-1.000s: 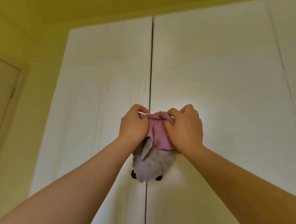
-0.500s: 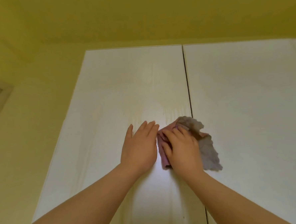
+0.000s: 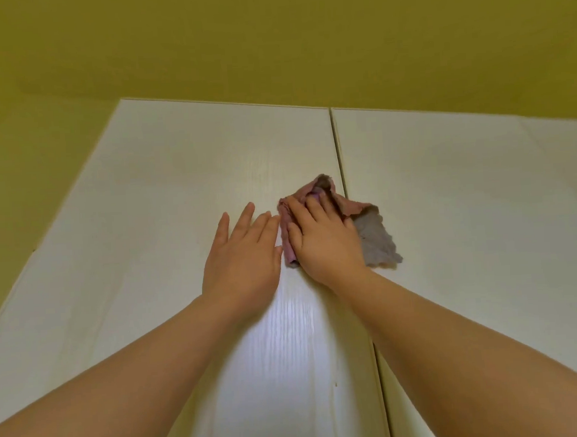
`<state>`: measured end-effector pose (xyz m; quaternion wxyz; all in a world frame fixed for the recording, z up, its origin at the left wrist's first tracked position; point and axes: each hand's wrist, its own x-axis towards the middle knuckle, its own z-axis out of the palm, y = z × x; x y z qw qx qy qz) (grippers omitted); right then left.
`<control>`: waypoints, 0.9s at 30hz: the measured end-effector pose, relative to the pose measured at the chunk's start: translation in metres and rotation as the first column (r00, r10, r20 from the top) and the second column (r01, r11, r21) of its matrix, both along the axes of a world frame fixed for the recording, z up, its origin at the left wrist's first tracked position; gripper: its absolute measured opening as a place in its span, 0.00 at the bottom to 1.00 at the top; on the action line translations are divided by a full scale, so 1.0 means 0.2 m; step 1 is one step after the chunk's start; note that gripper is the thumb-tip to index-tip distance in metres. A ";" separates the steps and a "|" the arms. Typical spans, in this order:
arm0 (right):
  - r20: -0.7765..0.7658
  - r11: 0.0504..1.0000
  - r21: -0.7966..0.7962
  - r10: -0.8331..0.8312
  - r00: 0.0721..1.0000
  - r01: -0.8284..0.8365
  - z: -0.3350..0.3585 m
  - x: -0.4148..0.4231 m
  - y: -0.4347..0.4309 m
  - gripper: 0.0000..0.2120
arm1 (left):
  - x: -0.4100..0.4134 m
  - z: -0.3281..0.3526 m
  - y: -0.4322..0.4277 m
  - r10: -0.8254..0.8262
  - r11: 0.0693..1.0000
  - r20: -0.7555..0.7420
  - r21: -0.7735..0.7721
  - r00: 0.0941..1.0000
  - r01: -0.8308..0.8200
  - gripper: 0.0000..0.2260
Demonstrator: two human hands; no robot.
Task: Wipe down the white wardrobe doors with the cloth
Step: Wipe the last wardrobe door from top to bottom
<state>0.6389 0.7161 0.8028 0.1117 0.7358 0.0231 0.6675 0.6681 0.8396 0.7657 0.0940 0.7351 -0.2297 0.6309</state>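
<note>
High on the left wardrobe door [image 3: 145, 227], your right hand [image 3: 325, 239] lies flat over the cloth [image 3: 376, 240], fingers fairly straight, pressing it to the panel. Your left hand [image 3: 245, 254] sits palm-down on the same door just beside it, fingers straight, holding nothing. Cloth is bunched, pink under your fingers, its grey tail lying across the seam [image 3: 339, 154] onto the right door [image 3: 482, 206]. Yellow wall [image 3: 269, 33] above both doors.
</note>
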 end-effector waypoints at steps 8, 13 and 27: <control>-0.071 0.997 -0.080 -0.017 0.997 0.012 0.07 -0.06 -0.13 0.23 | 0.04 0.01 -0.02 0.050 0.998 0.088 -0.048 0.995 -0.046 0.23; -0.051 0.992 -0.126 -0.019 0.999 0.013 -0.04 0.00 -0.04 0.23 | 0.05 0.01 -0.01 0.021 0.999 0.071 -0.033 0.997 -0.018 0.22; -0.123 0.995 -0.091 -0.046 0.991 0.035 -0.13 -0.09 -0.21 0.26 | 0.01 -0.16 -0.06 0.054 0.998 -0.033 0.013 0.998 -0.053 0.26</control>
